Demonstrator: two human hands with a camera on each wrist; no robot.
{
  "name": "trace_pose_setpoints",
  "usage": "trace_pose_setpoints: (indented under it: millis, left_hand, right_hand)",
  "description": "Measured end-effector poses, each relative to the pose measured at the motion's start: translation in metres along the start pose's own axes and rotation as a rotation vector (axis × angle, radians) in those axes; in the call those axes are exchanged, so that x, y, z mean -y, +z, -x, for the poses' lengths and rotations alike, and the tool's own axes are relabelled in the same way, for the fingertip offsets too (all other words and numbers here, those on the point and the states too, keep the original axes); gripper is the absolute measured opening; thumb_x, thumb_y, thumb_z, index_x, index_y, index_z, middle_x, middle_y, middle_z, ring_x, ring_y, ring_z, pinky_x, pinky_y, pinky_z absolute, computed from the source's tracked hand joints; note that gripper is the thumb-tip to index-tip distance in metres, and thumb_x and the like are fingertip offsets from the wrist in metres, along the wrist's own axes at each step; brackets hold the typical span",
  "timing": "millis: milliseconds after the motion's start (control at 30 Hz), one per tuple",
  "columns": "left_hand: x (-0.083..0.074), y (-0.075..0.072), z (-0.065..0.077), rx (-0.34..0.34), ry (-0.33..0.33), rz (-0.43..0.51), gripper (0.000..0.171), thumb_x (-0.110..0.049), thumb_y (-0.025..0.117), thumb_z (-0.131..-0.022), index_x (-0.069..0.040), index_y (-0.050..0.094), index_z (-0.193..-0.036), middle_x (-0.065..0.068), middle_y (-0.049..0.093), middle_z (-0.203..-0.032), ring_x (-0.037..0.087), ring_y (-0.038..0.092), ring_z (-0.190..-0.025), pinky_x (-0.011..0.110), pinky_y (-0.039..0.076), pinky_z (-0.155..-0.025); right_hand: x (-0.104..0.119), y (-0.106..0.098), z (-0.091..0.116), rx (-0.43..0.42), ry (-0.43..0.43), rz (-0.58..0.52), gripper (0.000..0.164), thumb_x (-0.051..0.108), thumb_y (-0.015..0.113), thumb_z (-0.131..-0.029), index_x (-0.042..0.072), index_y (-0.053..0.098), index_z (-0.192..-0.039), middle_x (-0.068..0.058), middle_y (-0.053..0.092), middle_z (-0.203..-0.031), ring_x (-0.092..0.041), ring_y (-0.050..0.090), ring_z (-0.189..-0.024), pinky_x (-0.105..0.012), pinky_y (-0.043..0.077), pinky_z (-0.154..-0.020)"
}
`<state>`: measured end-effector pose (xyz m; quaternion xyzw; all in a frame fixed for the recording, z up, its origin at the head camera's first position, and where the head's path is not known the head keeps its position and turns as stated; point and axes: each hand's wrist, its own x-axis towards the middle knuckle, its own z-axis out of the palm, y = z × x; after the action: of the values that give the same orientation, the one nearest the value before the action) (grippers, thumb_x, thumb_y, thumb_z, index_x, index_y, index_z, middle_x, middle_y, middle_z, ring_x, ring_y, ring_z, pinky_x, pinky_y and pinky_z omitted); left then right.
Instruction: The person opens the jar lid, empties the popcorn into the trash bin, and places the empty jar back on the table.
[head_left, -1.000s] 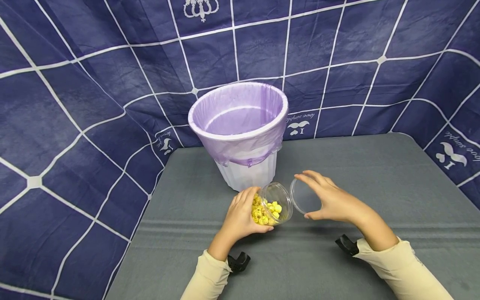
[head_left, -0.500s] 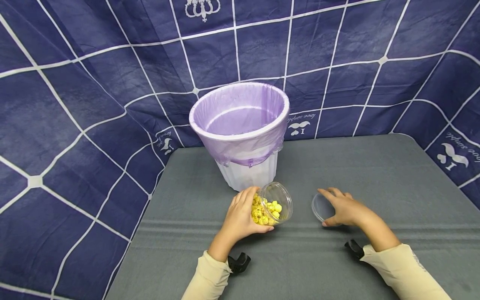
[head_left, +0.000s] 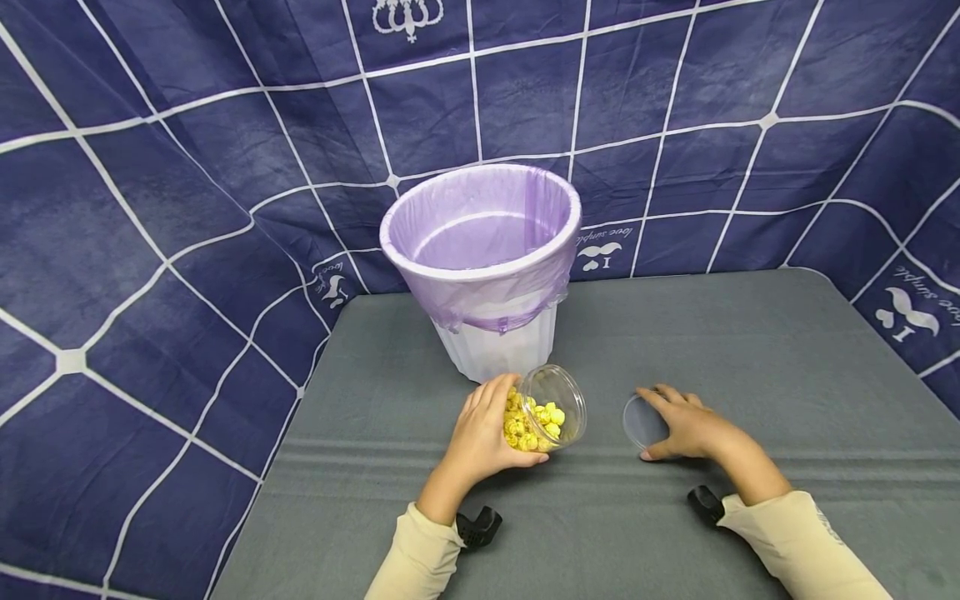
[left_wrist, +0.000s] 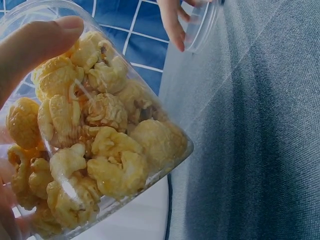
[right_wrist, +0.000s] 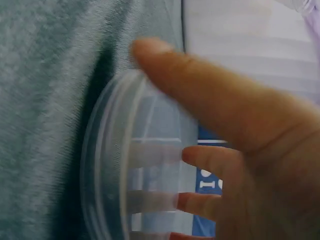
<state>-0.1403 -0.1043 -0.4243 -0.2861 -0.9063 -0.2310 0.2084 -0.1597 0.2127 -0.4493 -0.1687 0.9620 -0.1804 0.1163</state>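
Observation:
My left hand (head_left: 480, 433) grips a clear plastic jar (head_left: 564, 390) tipped on its side, its open mouth facing right. Yellow popcorn (head_left: 534, 423) fills its lower part; close up in the left wrist view, the popcorn (left_wrist: 105, 120) looks caramel-coated. To the right, my right hand (head_left: 686, 427) holds a clear round lid (head_left: 642, 423) by its edge, low over the grey surface. In the right wrist view the thumb lies at the rim of the lid (right_wrist: 107, 160), with fingertips at its far side.
A white bin (head_left: 495, 350) lined with a purple bag (head_left: 487, 225) stands just beyond the jar. Grey cloth (head_left: 720, 333) covers the table, and a blue checked curtain (head_left: 697, 158) hangs behind and at both sides.
My right hand has carried the lid away from the jar's mouth, to the right and down toward the table. The left hand and jar have stayed nearly still.

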Motion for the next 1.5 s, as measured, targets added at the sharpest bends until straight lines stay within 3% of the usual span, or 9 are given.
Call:
trace_pose_setpoints:
  millis: [167,367,567,767,1033,1300,1500]
  left_hand:
    - [0.0,-0.001,0.001,0.002,-0.005,0.001,0.103,-0.055,0.08,-0.045,-0.004,0.041,-0.126,0.01,0.048,-0.12,0.023,0.043,-0.112,0.038,0.034,-0.094]
    - [0.0,0.0,0.001,0.003,-0.022,0.007,0.102,-0.055,0.08,-0.045,-0.005,0.04,-0.126,0.009,0.048,-0.12,0.024,0.044,-0.11,0.037,0.035,-0.093]
    - [0.0,-0.001,0.001,0.004,-0.037,0.011,0.102,-0.054,0.08,-0.045,-0.006,0.04,-0.126,0.008,0.048,-0.12,0.023,0.044,-0.109,0.037,0.035,-0.093]
    - [-0.002,-0.001,0.002,0.003,-0.045,0.02,0.103,-0.055,0.08,-0.045,-0.007,0.04,-0.127,0.008,0.047,-0.121,0.024,0.044,-0.11,0.038,0.036,-0.093]
    - [-0.003,0.0,0.004,-0.003,-0.049,0.033,0.103,-0.055,0.08,-0.046,-0.007,0.039,-0.127,0.008,0.047,-0.121,0.023,0.045,-0.108,0.037,0.036,-0.092]
    - [-0.004,0.001,0.005,-0.018,-0.041,0.042,0.103,-0.055,0.08,-0.045,-0.006,0.039,-0.126,0.007,0.046,-0.121,0.023,0.045,-0.107,0.037,0.036,-0.092]
    - [-0.004,0.003,0.005,-0.015,-0.048,0.044,0.102,-0.055,0.08,-0.046,-0.007,0.039,-0.126,0.006,0.046,-0.122,0.022,0.044,-0.109,0.037,0.036,-0.093]
  right_hand:
    - [0.002,-0.014,-0.006,-0.105,-0.118,-0.03,0.078,0.044,0.066,-0.077,0.005,0.033,-0.136,-0.029,0.028,-0.135,-0.054,0.026,-0.118,-0.067,0.024,-0.086]
    - [0.016,-0.045,-0.019,-0.258,-0.291,-0.176,0.058,0.026,0.059,-0.087,0.002,0.035,-0.134,-0.022,0.04,-0.13,-0.042,0.042,-0.113,-0.055,0.036,-0.087]
    - [0.039,-0.083,-0.032,-0.406,-0.338,-0.328,0.047,0.018,0.055,-0.09,0.003,0.039,-0.131,-0.018,0.05,-0.12,-0.034,0.053,-0.101,-0.047,0.043,-0.081]
    - [0.062,-0.118,-0.044,-0.471,-0.342,-0.477,0.044,0.013,0.055,-0.089,0.005,0.041,-0.131,-0.017,0.055,-0.116,-0.031,0.055,-0.099,-0.039,0.044,-0.082]
    - [0.083,-0.15,-0.063,-0.452,-0.307,-0.614,0.045,0.017,0.051,-0.091,0.003,0.037,-0.133,-0.019,0.051,-0.119,-0.024,0.057,-0.097,-0.025,0.049,-0.073]
    - [0.103,-0.175,-0.086,-0.382,-0.278,-0.81,0.054,0.022,0.049,-0.092,0.002,0.027,-0.137,-0.024,0.044,-0.126,-0.029,0.052,-0.103,-0.031,0.049,-0.077]
    - [0.111,-0.179,-0.103,-0.338,-0.25,-0.92,0.057,0.022,0.05,-0.092,0.004,0.024,-0.139,-0.024,0.041,-0.129,-0.03,0.05,-0.107,-0.031,0.048,-0.079]
